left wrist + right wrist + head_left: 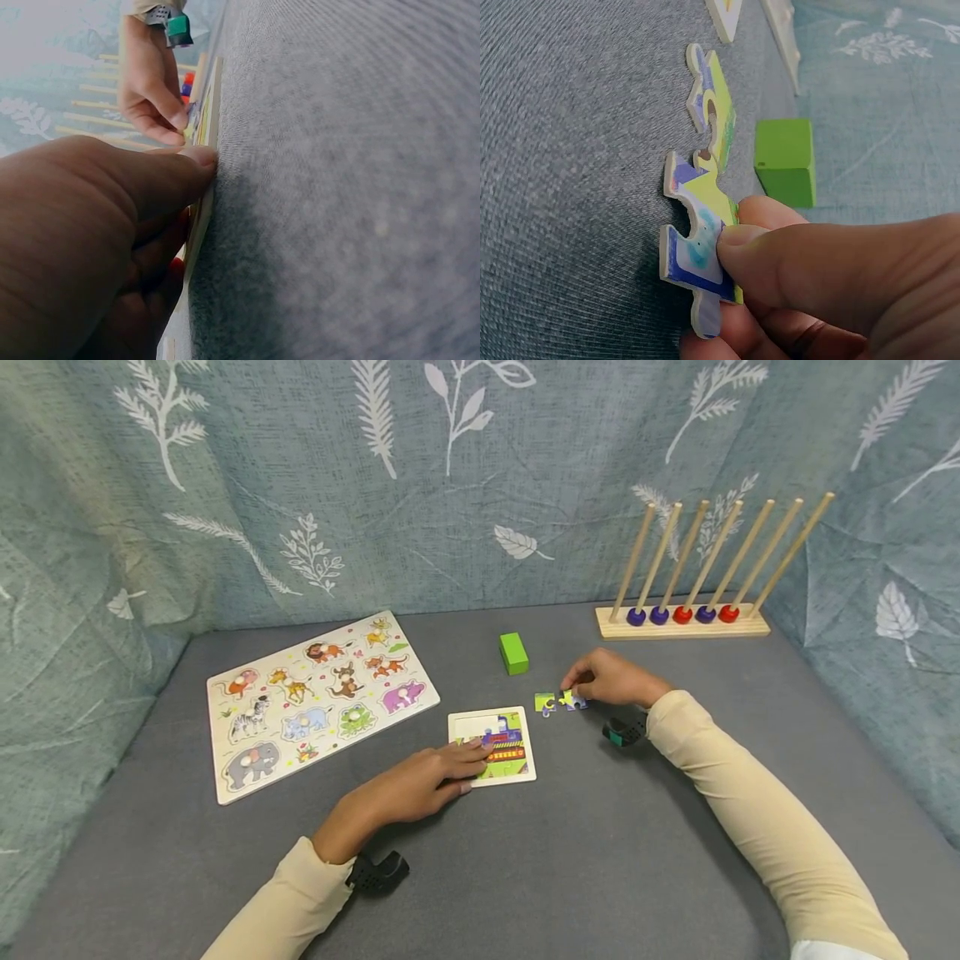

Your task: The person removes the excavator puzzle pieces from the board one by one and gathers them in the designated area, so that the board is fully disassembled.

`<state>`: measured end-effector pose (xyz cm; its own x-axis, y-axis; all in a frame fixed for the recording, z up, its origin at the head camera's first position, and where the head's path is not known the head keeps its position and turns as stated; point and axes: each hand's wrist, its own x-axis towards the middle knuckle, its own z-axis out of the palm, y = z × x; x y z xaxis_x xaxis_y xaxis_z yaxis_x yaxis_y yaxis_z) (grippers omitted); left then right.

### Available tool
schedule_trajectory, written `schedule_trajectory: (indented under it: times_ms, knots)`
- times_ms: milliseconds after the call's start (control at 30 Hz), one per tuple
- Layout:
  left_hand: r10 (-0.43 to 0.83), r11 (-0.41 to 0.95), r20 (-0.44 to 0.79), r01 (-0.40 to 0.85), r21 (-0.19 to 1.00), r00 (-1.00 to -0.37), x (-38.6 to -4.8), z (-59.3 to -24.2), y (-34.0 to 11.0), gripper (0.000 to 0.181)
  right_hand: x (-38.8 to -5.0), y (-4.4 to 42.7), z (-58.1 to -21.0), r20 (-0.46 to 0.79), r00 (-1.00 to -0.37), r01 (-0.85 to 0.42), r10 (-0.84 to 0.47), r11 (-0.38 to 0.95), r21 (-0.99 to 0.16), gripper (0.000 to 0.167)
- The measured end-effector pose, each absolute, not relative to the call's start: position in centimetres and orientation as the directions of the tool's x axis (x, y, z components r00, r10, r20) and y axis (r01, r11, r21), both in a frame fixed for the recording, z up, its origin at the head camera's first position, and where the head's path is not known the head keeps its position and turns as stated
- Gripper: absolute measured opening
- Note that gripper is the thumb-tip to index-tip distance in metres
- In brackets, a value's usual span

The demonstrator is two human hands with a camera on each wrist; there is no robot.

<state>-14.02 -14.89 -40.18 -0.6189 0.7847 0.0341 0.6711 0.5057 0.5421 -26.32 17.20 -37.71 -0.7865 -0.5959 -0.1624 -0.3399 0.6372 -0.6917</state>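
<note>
My left hand (416, 783) rests on the left side of a small wooden puzzle tray (530, 747), fingers laid over its face and thumb at its near edge. Inside the tray sits a partly assembled train picture, with bare wood at the upper left. To the right of the tray, my right hand (617, 678) pinches a jigsaw piece (718, 276) between thumb and fingers. That piece is blue, yellow-green and pale, tilted in the right wrist view. Beside it lies a second jigsaw piece (543, 701), green and purple; whether the two touch or interlock I cannot tell.
A green block (514, 653) stands behind the loose pieces. At the left lies a large animal peg puzzle board (322, 693). A wooden rack with upright rods (682, 629) and red and purple beads stands at the back right, before a patterned curtain (480, 485).
</note>
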Motion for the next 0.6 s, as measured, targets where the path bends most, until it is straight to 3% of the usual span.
schedule_trajectory:
  times_ms: [600]
  knots:
    - [0.790,0.477,0.074,0.685,0.550,-0.609,-14.05,-40.48,-14.87,0.039,-26.46,17.08,-37.61,-0.147,-0.813,-0.357,-0.564,0.680,-0.640,0.015]
